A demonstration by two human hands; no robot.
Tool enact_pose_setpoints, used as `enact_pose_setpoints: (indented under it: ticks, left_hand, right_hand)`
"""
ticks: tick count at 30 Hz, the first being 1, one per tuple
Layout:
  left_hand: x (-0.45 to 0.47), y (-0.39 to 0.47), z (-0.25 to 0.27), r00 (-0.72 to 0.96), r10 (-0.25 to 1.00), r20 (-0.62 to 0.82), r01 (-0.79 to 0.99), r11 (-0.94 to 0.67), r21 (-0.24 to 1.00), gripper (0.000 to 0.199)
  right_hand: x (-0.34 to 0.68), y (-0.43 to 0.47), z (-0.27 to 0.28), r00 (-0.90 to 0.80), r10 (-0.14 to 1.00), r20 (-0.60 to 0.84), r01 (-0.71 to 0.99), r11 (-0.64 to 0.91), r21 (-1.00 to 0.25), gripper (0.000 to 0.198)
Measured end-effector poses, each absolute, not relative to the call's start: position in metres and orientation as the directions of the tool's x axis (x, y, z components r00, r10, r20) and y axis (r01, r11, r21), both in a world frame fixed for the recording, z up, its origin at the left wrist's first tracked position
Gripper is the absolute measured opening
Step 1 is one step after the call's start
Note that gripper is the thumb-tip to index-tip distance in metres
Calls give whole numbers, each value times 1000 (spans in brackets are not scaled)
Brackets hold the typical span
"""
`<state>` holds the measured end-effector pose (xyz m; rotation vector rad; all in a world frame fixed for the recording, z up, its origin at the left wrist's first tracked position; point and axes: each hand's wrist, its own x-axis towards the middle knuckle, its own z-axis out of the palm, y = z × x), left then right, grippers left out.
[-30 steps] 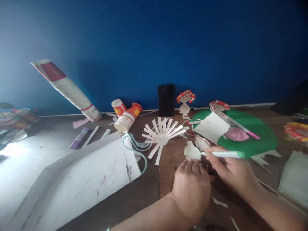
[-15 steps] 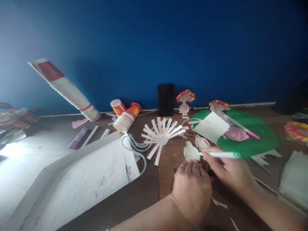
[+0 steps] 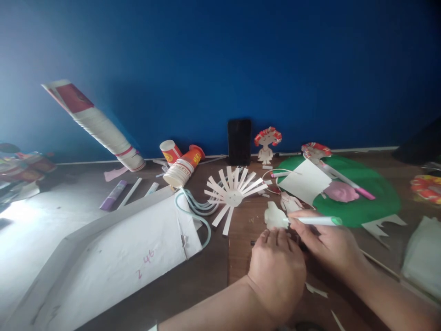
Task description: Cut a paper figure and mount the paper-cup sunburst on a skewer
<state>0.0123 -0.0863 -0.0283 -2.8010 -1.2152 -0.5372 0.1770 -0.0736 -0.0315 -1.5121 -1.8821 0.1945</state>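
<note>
My right hand is closed around a white marker with a green end, its tip at the right edge of a small pale paper cut-out. My left hand lies over the lower edge of that cut-out, fingers side by side and flat against it; the thumb is hidden. Just behind the marker is another figure-shaped paper cut-out. To the left sits a paper face with white strips fanned around it. A paper doll with red and orange curled hair stands against the wall.
A green round sheet holds a pink paper piece and a pink-ended marker. A black phone leans on the wall. At left are a white box, pale cable and stacked paper cups. Paper scraps lie near my arms.
The view has shifted very slightly, so everything sits a little further right. Both hands and the marker stay in nearly the same place at the cut-out.
</note>
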Motion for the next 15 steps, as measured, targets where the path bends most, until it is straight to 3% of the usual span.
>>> enact_pose_setpoints:
  ticks: [9,15]
  left_hand:
    - [13,-86,-28,610,690,390,708,-695,123,28]
    - [13,-85,-25,640,702,312,707,-697,117,29]
  right_hand:
    - [177,-73,-33,-72,915,397,806,288,-518,21]
    - [176,-72,-30,-102,920,379,797,304,-521,22]
